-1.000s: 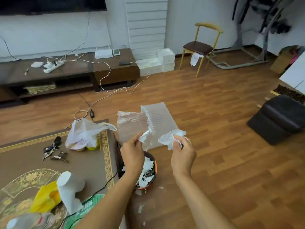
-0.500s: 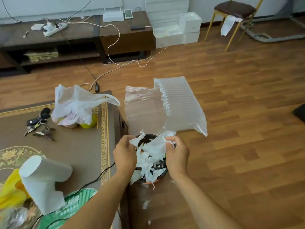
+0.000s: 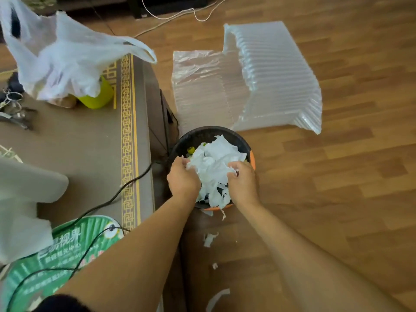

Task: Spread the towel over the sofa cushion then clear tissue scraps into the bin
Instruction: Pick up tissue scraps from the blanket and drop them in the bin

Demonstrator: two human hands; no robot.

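Note:
A round bin (image 3: 252, 156) with a black liner and an orange rim stands on the wooden floor beside the low table. It is heaped with white tissue scraps (image 3: 213, 163). My left hand (image 3: 182, 179) and my right hand (image 3: 243, 183) are over the bin's near side, both with fingers curled into the tissue pile. A few small scraps lie on the floor in front of the bin, one (image 3: 209, 239) between my forearms and a curved strip (image 3: 216, 299) nearer to me. No towel or sofa cushion is in sight.
Clear air-column packing (image 3: 265, 75) lies on the floor behind the bin. The low table (image 3: 85, 145) on the left holds a white plastic bag (image 3: 60, 57), a yellow cup (image 3: 96, 97), keys (image 3: 13, 109), a tissue roll (image 3: 24, 206), a green fan (image 3: 60, 253) and a black cable (image 3: 126, 185).
My hands have dropped from chest height, holding tissue, down into the bin. The view has tilted down and closer over the bin.

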